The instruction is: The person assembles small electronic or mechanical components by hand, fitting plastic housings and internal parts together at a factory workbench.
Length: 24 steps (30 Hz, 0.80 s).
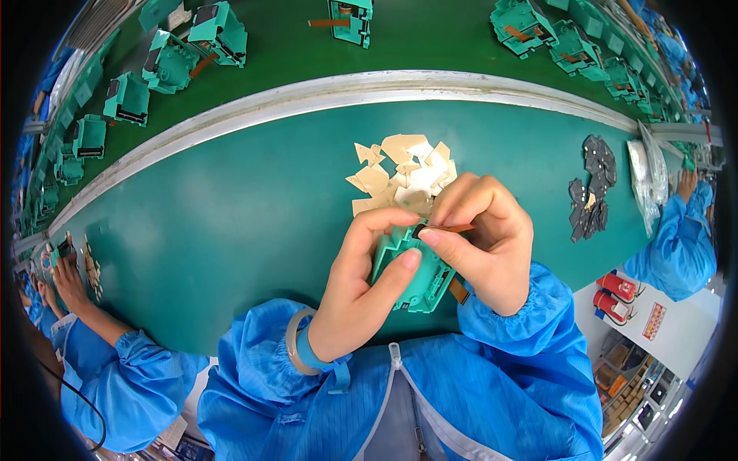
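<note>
In front of my chest I hold a teal plastic housing (pixel 419 283) above the green work table. My left hand (pixel 369 280) is closed around its left side, thumb on the near face and index finger along the top edge. With thumb and fingers, my right hand (pixel 484 230) pinches a thin orange-brown flex cable (pixel 455 227) at the housing's top corner. A small black part (pixel 418 231) sits at that corner, beside my right thumb. Another orange-brown strip (pixel 459 290) sticks out at the housing's lower right, partly hidden by my right wrist.
Just beyond my hands lies a pile of cream-coloured cut pieces (pixel 407 165). Black flat pieces (pixel 596 184) and clear plastic bags (pixel 649 173) lie to the right. Past a metal rail (pixel 369 83), more teal housings (pixel 350 21) stand on a green belt. Co-workers in blue sit on both sides.
</note>
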{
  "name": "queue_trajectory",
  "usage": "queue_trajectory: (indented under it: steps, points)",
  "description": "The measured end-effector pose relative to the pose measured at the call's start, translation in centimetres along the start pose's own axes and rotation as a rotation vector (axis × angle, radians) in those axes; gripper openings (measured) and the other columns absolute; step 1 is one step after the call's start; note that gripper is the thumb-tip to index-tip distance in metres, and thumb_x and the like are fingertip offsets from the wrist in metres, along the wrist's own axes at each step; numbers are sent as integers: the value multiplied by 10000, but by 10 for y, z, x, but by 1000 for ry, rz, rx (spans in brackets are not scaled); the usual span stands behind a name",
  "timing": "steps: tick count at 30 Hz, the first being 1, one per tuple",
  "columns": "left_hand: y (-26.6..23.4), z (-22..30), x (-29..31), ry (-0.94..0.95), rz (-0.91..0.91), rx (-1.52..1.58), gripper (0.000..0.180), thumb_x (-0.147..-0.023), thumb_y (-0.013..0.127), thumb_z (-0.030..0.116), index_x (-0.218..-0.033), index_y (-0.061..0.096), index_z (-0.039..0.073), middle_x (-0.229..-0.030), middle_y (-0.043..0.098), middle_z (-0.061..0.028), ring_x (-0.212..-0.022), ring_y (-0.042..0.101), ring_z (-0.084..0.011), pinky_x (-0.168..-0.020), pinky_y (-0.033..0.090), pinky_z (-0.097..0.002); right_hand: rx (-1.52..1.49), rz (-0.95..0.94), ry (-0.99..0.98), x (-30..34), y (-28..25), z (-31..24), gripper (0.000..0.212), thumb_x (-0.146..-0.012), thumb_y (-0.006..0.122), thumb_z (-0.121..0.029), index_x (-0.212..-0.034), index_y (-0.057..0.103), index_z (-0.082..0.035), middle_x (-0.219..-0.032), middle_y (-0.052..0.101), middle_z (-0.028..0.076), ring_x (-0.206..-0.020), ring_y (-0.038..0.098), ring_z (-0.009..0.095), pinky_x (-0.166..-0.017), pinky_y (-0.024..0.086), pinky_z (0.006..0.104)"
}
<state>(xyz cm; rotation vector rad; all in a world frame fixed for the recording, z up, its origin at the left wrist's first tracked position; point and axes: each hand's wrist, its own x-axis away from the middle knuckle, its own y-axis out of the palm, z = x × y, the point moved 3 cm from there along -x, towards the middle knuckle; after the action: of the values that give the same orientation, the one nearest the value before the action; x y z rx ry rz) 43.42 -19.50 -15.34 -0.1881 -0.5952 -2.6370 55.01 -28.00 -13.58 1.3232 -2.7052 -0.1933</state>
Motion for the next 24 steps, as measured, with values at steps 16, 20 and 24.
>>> queue_trajectory:
  steps: [16, 20, 24]
  points:
    - [5, -9, -5, 36, 69, -37, 303, -897, 501, 34, -1189, 420, 34, -1089, 486, -48, -1008, 463, -92, -855, 386, -227, 323, 85, -209, 1, 0, 4, 226, -658, 672, 78, -722, 509, -65, -734, 574, 49, -681, 532, 172, -668, 407, 293]
    - [8, -9, -5, -10, 63, 22, 342, -902, 488, 27, -1231, 395, 36, -1106, 479, -50, -1020, 457, -90, -861, 383, -222, 391, 88, -252, 1, -1, 4, 237, -641, 675, 79, -719, 505, -67, -723, 565, 51, -677, 535, 183, -674, 406, 298]
    - [10, -9, -5, -38, 64, 39, 340, -906, 478, 24, -1236, 395, 35, -1115, 478, -50, -1025, 455, -87, -865, 383, -221, 448, 72, -277, 0, -3, 4, 233, -641, 665, 89, -718, 501, -56, -743, 558, 65, -684, 540, 191, -664, 418, 296]
